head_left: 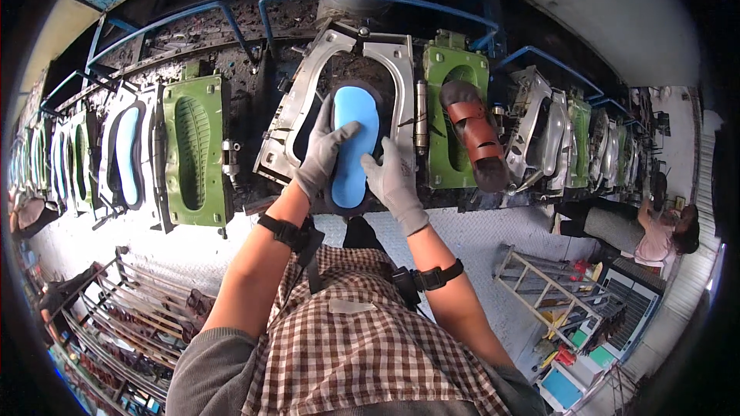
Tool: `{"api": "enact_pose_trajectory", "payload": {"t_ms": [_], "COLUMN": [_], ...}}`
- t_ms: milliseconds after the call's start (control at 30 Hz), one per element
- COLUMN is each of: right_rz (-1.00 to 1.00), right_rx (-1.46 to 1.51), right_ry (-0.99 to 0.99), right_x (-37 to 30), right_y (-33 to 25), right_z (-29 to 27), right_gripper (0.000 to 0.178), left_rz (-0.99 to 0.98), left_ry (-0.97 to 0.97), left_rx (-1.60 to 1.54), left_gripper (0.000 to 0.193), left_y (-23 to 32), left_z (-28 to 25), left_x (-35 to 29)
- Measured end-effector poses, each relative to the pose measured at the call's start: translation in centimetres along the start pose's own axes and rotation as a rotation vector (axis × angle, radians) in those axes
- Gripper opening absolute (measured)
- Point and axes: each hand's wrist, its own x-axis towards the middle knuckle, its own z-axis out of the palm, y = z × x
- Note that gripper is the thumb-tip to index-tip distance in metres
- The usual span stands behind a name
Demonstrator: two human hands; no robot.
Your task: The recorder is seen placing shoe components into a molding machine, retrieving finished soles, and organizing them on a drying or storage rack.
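A light blue insole (354, 119) with a dark rim stands lengthwise in front of me, over the gap in an opened silver metal mould frame (401, 77). My left hand (325, 156), in a grey glove, grips its left edge, thumb laid across the blue face. On the opposite edge is my right hand (393, 181), gloved the same way, its thumb at the blue surface and a finger along the dark rim; its other fingers are partly hidden. A brown strapped sandal (472, 131) rests tilted on the green mould plate (441, 162) to the right.
Another green mould plate (193, 150) and a mould with a blue insole (127, 146) stand leftward, in a long row. Blue rails (385, 1) run behind. A rack (146, 304) is behind me at left, a metal ladder frame (539, 293) at right. A person (632, 231) stands farther right.
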Motion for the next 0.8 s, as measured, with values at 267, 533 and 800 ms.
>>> {"api": "enact_pose_trajectory", "payload": {"t_ms": [267,533,800], "right_rz": [-0.283,-0.259,-0.268], "right_rx": [-0.076,-0.161,-0.071], "right_ry": [0.327,0.278,0.544], "right_x": [1.9,7.1,-0.4], "right_y": [2.1,1.1,6.8], "right_z": [0.9,-3.8,-18.4], "right_gripper": [0.05,0.053,0.05], "left_rz": [0.037,0.185,0.59], "left_ry": [-0.052,0.089,-0.139], "left_rx": [0.108,0.242,1.207], "left_gripper": [0.09,0.077,0.099], "left_y": [-1.3,-1.7,-5.3], "left_z": [1.1,4.7,15.0], "left_x": [3.8,6.8,-3.8]}}
